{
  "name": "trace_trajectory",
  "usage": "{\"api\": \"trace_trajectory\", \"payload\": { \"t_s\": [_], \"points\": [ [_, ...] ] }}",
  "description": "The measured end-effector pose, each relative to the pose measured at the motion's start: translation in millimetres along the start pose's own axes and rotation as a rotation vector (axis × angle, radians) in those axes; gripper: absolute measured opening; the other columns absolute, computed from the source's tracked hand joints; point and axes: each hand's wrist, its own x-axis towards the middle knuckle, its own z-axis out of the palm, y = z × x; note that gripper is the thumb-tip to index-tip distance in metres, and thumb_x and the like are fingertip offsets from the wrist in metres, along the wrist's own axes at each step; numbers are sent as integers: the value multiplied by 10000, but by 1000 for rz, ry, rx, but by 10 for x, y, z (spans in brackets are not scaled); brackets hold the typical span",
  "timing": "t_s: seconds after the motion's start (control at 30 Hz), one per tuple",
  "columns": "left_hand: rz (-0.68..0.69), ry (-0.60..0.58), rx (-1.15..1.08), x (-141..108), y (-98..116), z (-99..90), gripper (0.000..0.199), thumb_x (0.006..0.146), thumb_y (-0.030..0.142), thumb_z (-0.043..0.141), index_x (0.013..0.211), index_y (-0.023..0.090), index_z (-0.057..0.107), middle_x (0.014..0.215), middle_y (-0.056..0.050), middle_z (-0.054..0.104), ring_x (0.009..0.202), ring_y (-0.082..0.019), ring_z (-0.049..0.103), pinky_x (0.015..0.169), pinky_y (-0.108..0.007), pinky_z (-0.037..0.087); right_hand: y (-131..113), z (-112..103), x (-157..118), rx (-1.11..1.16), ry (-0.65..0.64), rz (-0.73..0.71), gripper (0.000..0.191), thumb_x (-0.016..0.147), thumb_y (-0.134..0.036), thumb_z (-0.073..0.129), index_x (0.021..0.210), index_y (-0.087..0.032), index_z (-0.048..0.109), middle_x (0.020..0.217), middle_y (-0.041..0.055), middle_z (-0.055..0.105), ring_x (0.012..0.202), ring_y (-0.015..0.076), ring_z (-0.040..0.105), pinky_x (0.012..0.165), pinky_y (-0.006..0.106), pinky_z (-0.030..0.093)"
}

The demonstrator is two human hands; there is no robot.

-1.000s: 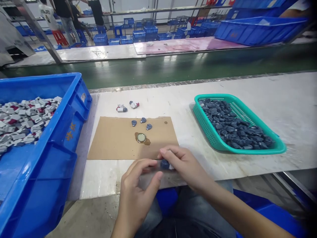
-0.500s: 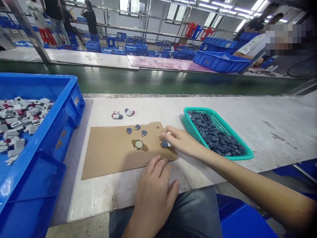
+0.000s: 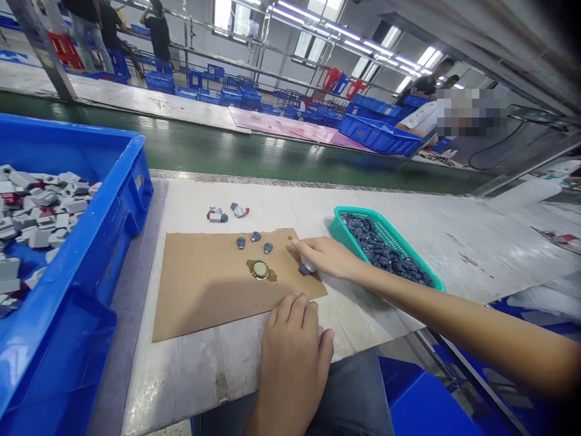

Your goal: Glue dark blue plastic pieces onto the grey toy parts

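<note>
My right hand (image 3: 327, 257) is closed around a small light-grey and dark-blue plastic piece (image 3: 304, 269) at the right end of a cardboard sheet (image 3: 195, 290). The fingers partly cover that piece. My left hand (image 3: 293, 339) lies palm down at the cardboard's near edge, fingers extended and holding nothing. A round metal-rimmed disc (image 3: 260, 270), much like a bottle cap, sits on a dark wet-looking patch of the cardboard. Behind it are three dark-blue plastic pieces (image 3: 256, 236). Beyond the sheet lie two grey, red and blue pieces (image 3: 217, 215).
At right stands a green basket (image 3: 334, 230) heaped with dark-blue pieces. A large blue crate (image 3: 129, 148) with grey and red pieces fills the left side. Past the white table (image 3: 290, 203) runs a green conveyor belt (image 3: 195, 151). People and blue crates are in the background.
The camera view has tilted and shifted. My right hand has turned slightly, with the grey and blue piece now tipped. My left fingers have straightened and reach the cardboard's near edge.
</note>
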Motion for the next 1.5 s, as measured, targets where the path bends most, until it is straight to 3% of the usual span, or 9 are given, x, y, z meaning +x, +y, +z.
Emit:
{"api": "trace_trajectory", "payload": {
  "t_s": [0.43,0.7,1.03,1.5],
  "points": [
    [-20,-5,-26,-6,-12,-4,273,820,218,450,1059,122,541,1153,-130,571,1123,-274,458,934,-449,390,5,174,-29,-28,50,8,432,895,-387,224,613,-165,465,605,20,565,573,134,489,544,237,286],
    [-35,-35,-15,14,8,-49,255,826,229,453,1033,116,549,1119,-136,577,1105,-275,462,912,-455,403,-31,241,-65,-214,137,41,450,903,-370,208,670,-166,535,645,50,590,629,164,513,531,249,247],
    [-75,-17,20,37,15,-11,247,849,264,421,1034,149,537,1044,-66,583,1030,-231,483,878,-414,420,-142,289,-104,-449,176,88,430,896,-351,242,751,-162,600,622,75,602,612,188,544,495,264,165],
    [-49,-30,15,39,-6,-11,350,811,236,506,1141,119,506,1213,-93,533,1110,-255,425,868,-421,416,-213,344,-132,-530,215,41,391,908,-354,250,826,-192,597,674,50,643,623,171,572,495,260,178]
  ]
}}
